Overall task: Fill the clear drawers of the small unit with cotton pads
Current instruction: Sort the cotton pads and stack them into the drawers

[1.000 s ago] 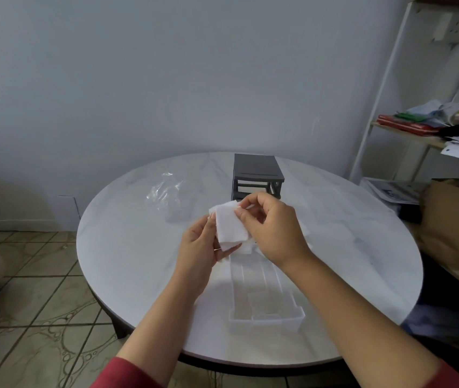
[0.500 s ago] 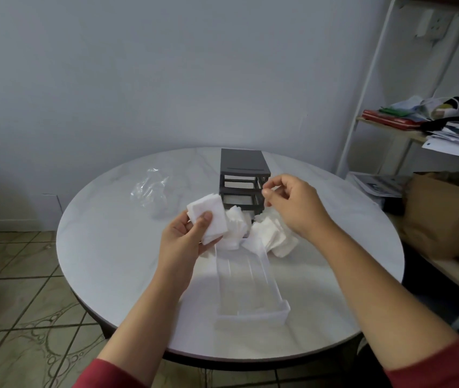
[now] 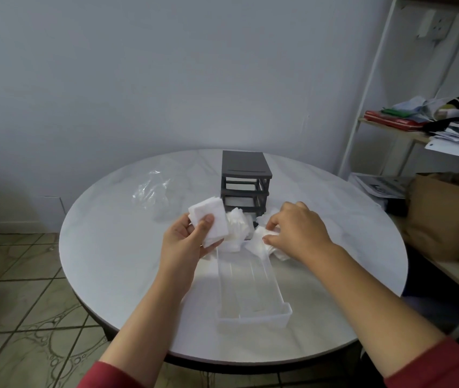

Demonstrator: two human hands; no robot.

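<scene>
As we scan from the left, a crumpled clear plastic bag (image 3: 152, 191) lies on the round, marble-look desk (image 3: 110, 261), off to the side of the action. Next we come to the left hand (image 3: 189, 242), raised above the desk, thumb across the front and fingers behind a small stack of cotton pads (image 3: 211, 219), gripping it. Behind that stack the gray drawer unit (image 3: 246, 175) stands upright near the far edge. At its foot we see loose cotton pads (image 3: 239, 228) heaped on the desk, touching the far end of a clear drawer (image 3: 253, 292) that lies lengthwise toward us, in front of the unit. Now the right hand (image 3: 298, 231): palm down, fingers curled onto the right part of the heap, thumb and fingertips pinching pads there. Far right, a white shelf (image 3: 390, 127) carries papers, and a brown paper bag (image 3: 446, 214) sits below it.
</scene>
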